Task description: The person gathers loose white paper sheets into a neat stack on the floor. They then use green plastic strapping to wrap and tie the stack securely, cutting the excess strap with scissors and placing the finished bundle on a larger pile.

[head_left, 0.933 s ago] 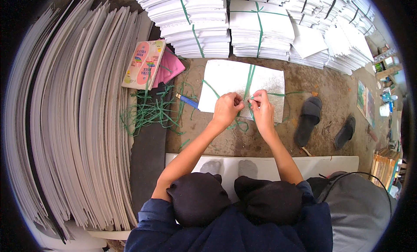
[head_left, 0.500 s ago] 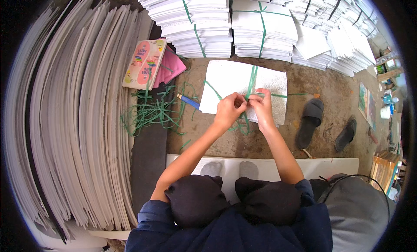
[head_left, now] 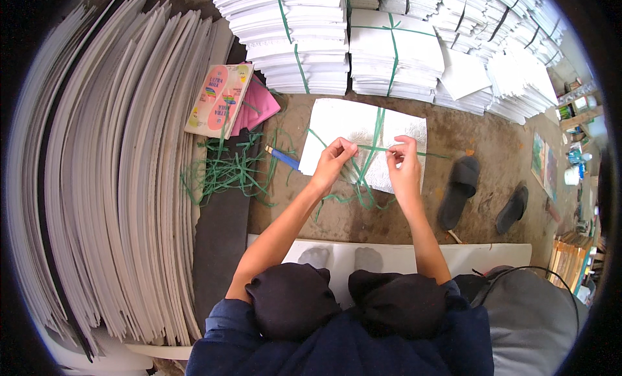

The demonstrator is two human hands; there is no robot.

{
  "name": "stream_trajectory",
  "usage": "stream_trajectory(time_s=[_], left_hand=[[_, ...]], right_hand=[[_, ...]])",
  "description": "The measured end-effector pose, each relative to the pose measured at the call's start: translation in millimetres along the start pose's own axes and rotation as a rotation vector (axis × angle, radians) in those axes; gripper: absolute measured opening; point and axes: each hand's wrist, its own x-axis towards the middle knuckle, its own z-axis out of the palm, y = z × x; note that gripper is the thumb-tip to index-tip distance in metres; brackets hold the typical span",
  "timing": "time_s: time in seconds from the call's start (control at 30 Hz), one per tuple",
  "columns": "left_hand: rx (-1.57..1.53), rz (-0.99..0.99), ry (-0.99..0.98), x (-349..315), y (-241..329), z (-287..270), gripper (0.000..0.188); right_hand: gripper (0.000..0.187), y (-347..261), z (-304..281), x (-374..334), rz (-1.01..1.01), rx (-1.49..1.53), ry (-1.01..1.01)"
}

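Note:
A stack of white sheets (head_left: pixel 334 123) lies on the floor in front of me, with green plastic string (head_left: pixel 379 120) running across it both ways. At the crossing, my left hand (head_left: pixel 332 163) pinches one strand from the left, thumb against fingers. My right hand (head_left: pixel 405 169) pinches a strand on the other side, its upper fingers bent. Between the two hands the string is stretched nearly straight over the stack. Loose green ends trail off its near edge. A tool with a blue handle (head_left: pixel 285 158) lies against the stack's left side.
Tall bundles of white sheets (head_left: pixel 395 62) stand along the far side. Upright sheets (head_left: pixel 129 182) fill the left. Nearby are a tangle of green string (head_left: pixel 230 169), a printed carton piece (head_left: pixel 219 101) and pink sheets (head_left: pixel 259 105). Black slippers (head_left: pixel 459 194) lie on the right.
My hands were close together at the crossing and have moved apart, left hand leftward and right hand rightward. The string between them has been drawn out straight.

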Motion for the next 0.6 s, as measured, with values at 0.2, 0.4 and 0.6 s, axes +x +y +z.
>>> stream_trajectory(time_s=[0.2, 0.4, 0.6], left_hand=[[-0.112, -0.083, -0.042, 2.8, 0.5, -0.8, 0.017], [0.000, -0.059, -0.044, 0.5, 1.6, -1.3, 0.018], [0.066, 0.030, -0.045, 3.0, -0.2, 7.0, 0.013]], right_hand=[[0.043, -8.2, 28.0, -11.7, -0.130, 0.128, -0.212], [0.040, -7.9, -5.4, 0.6, 0.415, 0.962, -0.297], [0.026, -10.1, -72.9, 9.5, 0.256, 0.298, -0.435]])
